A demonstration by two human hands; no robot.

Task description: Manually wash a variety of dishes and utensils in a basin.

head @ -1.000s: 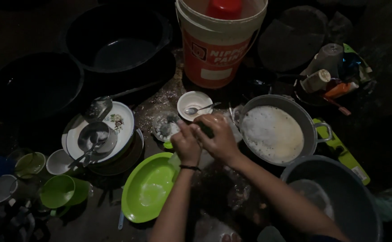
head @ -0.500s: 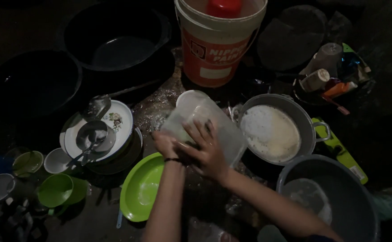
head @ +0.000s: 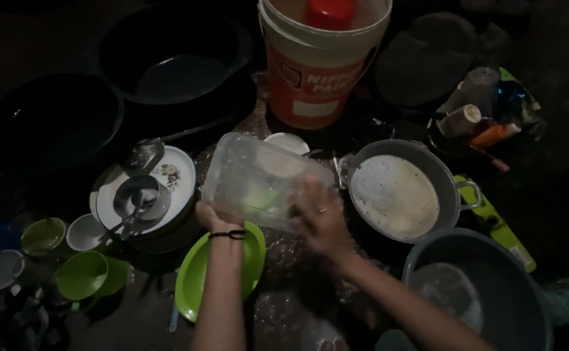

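Observation:
A clear plastic container (head: 258,179) is held up at the middle of the head view, tilted on its side over the dishes. My left hand (head: 214,218) grips its lower left edge; a dark band circles that wrist. My right hand (head: 320,218) presses against the container's right end, fingers spread on the wall, blurred by motion. Under the container lies a bright green plate (head: 197,279) and behind it a small white bowl (head: 289,142).
A metal pot with foamy water (head: 395,195) stands right, a grey basin (head: 492,286) lower right, an orange-and-white bucket (head: 317,65) behind. Stacked plates with ladles (head: 145,192), green cups (head: 83,276) and dark basins (head: 167,58) fill the left. Bottles (head: 473,110) sit far right.
The clear container has been lifted and turned on its side. My left hand moved left to its lower edge; my right hand shifted to its right end.

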